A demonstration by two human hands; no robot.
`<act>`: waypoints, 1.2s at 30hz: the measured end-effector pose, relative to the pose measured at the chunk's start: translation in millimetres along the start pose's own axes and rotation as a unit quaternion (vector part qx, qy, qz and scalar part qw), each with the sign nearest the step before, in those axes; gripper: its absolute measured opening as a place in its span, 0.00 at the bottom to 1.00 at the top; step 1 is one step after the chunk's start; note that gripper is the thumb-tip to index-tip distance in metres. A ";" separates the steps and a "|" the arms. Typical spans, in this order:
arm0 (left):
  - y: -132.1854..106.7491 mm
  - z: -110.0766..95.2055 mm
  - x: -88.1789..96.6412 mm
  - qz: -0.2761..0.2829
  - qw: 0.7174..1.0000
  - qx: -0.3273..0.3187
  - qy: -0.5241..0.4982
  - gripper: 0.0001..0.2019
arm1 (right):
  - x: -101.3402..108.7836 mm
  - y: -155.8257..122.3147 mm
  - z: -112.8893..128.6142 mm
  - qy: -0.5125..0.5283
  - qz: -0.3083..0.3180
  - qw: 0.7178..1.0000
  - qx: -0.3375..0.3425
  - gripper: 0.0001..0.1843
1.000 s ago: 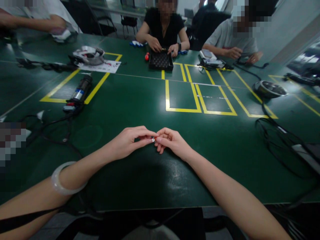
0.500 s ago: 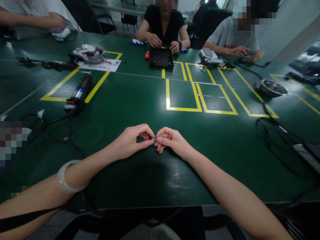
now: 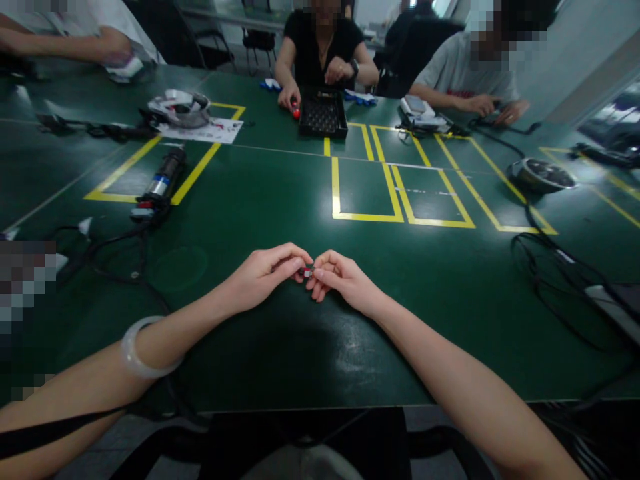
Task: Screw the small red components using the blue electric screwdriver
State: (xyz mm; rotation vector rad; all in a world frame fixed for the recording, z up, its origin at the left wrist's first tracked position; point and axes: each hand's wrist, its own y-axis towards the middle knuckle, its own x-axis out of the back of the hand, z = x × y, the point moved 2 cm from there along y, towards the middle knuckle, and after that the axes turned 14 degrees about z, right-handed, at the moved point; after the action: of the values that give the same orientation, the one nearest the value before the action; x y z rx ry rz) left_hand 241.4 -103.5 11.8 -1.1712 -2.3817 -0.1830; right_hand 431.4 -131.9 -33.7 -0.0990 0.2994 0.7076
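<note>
My left hand (image 3: 265, 275) and my right hand (image 3: 343, 283) meet just above the green table (image 3: 280, 200), near its front edge. Both pinch one small part (image 3: 306, 272) between thumb and fingertips; it shows a bit of red and silver, too small to name. The other fingers of each hand are curled in. A pale bangle (image 3: 137, 347) sits on my left wrist.
Yellow tape boxes (image 3: 370, 193) mark the table's middle. A dark cylinder with a blue label (image 3: 163, 177) and black cables (image 3: 115, 253) lie left. More cables (image 3: 555, 280) and a round device (image 3: 540, 177) lie right. Across, a person's hands work by a black tray (image 3: 323, 119); other people sit nearby.
My hands stay joined on the small part and have shifted slightly away from me. The person opposite has lifted one hand and moved the other beside the red object.
</note>
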 end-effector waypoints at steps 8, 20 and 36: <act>-0.1 0.9 0.8 0.001 0.998 -0.036 0.052 0.10 | 0.5 0.2 0.5 -0.020 -0.007 0.999 0.028 0.21; 0.8 1.7 0.7 -0.015 0.990 -0.079 0.116 0.08 | -1.5 -0.5 4.0 -0.119 -0.060 0.991 0.033 0.18; -15.1 38.0 86.0 -0.167 0.915 0.078 0.357 0.18 | -1.5 -2.0 4.7 -0.162 -0.048 0.985 -0.016 0.12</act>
State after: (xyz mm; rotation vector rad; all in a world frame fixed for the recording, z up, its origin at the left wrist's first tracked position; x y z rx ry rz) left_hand 171.4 -39.6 20.4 -0.4810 -1.8633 -0.4394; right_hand 432.7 -133.5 -28.8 -0.0263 -0.0283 0.6218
